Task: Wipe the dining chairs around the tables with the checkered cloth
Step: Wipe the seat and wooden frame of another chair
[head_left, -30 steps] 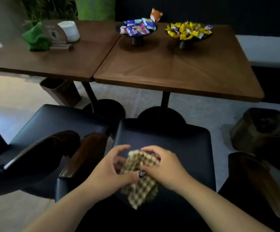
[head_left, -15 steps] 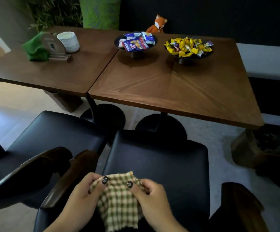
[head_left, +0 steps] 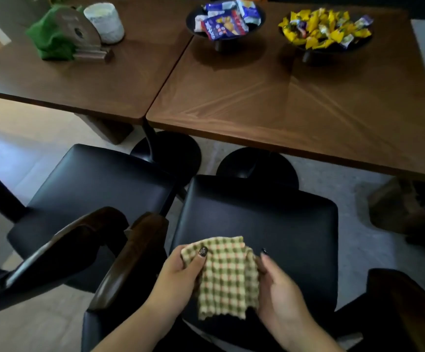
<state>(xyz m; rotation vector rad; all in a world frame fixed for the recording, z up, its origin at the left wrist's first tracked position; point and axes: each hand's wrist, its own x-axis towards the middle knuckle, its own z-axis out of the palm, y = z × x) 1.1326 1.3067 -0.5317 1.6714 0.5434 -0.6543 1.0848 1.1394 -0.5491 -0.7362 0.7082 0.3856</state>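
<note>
Now, in the head view, we hold the checkered cloth [head_left: 225,275] low in the centre of the frame, hanging over the near part of the black chair seat [head_left: 269,219]. Our left hand [head_left: 178,278] pinches its upper left corner, thumb on top and fingers curled underneath. Our right hand [head_left: 280,293] touches the cloth's right edge with loosely bent fingers; whether it truly grips there we cannot tell. The cloth's long axis runs from the frame's bottom up toward the table [head_left: 308,102], so bare seat lies above and to the right of our fingers. We judge the left hand has the surer hold for pressing it down. A second black seat [head_left: 99,181] waits at left.
</note>
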